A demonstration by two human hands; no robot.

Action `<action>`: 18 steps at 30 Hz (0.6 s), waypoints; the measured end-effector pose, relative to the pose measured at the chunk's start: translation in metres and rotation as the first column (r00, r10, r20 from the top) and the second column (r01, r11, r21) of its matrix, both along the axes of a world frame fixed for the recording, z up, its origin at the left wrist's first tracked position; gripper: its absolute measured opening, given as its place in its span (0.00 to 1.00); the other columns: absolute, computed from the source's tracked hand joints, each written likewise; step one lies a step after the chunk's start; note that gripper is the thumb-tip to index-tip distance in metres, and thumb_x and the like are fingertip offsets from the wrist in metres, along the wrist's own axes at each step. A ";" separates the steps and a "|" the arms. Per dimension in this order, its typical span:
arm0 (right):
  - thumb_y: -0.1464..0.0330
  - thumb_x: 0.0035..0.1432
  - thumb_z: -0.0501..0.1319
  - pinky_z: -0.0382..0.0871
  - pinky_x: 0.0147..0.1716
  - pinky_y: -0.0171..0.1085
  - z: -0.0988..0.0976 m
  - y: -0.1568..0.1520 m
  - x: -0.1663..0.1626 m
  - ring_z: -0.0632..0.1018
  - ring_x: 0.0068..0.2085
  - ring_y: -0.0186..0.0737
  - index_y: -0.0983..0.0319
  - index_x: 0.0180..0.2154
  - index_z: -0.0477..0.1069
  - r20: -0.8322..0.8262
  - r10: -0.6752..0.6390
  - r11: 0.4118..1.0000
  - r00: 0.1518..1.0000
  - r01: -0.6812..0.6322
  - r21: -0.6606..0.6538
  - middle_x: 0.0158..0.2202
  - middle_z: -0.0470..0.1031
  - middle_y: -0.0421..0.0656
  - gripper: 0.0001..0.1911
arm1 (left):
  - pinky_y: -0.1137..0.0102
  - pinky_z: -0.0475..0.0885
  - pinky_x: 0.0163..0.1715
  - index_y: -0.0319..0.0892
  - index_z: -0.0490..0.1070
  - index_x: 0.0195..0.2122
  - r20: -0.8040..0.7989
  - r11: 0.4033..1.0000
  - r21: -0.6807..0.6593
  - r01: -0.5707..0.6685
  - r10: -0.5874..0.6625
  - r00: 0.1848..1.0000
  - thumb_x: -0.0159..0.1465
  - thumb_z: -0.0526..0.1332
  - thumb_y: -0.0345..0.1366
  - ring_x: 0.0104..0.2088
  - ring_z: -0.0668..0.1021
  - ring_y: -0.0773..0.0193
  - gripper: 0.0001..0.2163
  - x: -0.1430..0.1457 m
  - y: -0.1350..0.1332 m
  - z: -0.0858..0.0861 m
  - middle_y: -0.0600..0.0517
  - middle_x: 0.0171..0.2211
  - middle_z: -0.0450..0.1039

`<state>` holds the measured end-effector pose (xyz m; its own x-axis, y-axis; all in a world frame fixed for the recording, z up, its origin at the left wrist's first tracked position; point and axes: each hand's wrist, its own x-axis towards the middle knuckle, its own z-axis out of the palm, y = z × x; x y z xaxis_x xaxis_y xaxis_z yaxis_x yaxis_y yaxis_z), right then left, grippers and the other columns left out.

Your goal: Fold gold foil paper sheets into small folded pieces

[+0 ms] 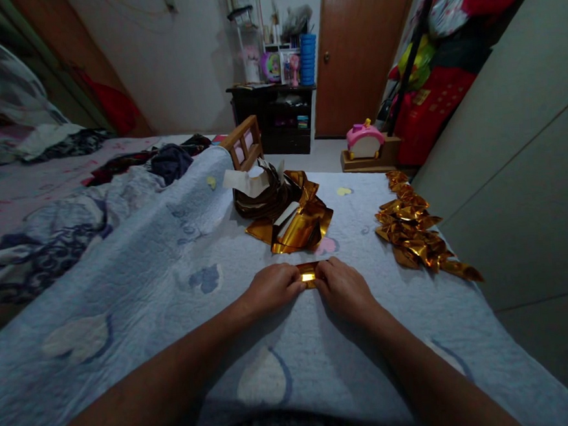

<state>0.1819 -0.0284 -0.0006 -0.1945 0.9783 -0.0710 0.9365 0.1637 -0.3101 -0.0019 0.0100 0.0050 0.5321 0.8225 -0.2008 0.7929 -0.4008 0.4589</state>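
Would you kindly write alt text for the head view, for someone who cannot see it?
A person's left hand and right hand hold a small gold foil piece between them over a pale-blue heart-patterned quilt. Beyond lies a heap of gold foil paper; to the right, folded gold foil pieces line the quilt's edge.

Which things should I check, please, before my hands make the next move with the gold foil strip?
1. Left hand gripping one end of the gold foil strip: ok.
2. Right hand gripping the other end: ok.
3. Underside of the strip flat: cannot tell, hidden.
4. Loose foil sheets apart from both hands: ok, lying beyond them.
5. Folded foil pieces well away from the bed edge: not ok, close beside it.
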 end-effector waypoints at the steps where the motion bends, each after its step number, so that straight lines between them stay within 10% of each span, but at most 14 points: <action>1: 0.68 0.68 0.57 0.57 0.36 0.38 0.000 0.000 0.000 0.75 0.42 0.42 0.61 0.41 0.73 0.006 -0.002 1.000 1.000 0.002 0.002 0.43 0.76 0.46 0.06 | 0.70 0.60 0.30 0.41 0.76 0.33 -0.018 1.000 0.014 0.010 -0.010 1.000 0.67 0.58 0.39 0.34 0.77 0.60 0.11 0.001 -0.001 0.001 0.49 0.32 0.78; 18: 0.68 0.68 0.57 0.59 0.37 0.40 -0.002 0.000 -0.004 0.76 0.43 0.44 0.61 0.43 0.72 0.066 -0.012 1.000 0.998 0.011 0.023 0.44 0.77 0.47 0.07 | 0.62 0.71 0.41 0.40 0.73 0.41 -0.176 0.977 0.214 -0.013 0.051 0.983 0.72 0.52 0.38 0.44 0.80 0.51 0.11 0.011 -0.019 -0.010 0.43 0.42 0.79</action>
